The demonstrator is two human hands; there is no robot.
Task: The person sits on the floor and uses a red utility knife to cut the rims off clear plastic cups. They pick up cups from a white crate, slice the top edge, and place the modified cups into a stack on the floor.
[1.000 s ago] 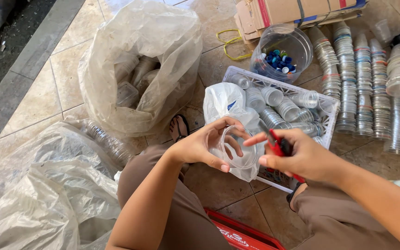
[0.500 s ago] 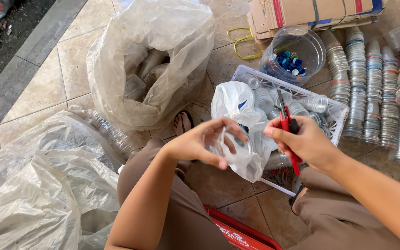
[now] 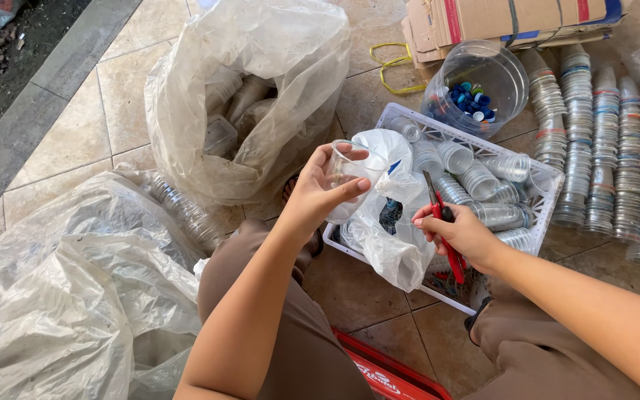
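Left hand (image 3: 318,194) curls its fingers around a clear, thin-walled plastic cup (image 3: 350,180), held upright above the white lattice basket (image 3: 550,194); right hand (image 3: 461,231), at three o'clock from it, is closed on red-handled cutters (image 3: 442,222); a crinkled white plastic bag (image 3: 390,244) slumps between them

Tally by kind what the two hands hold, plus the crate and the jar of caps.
Clear plastic cup, in the left hand: 1
Red-handled cutter, in the right hand: 1
White plastic crate: 1
Clear jar of caps: 1
Total: 4
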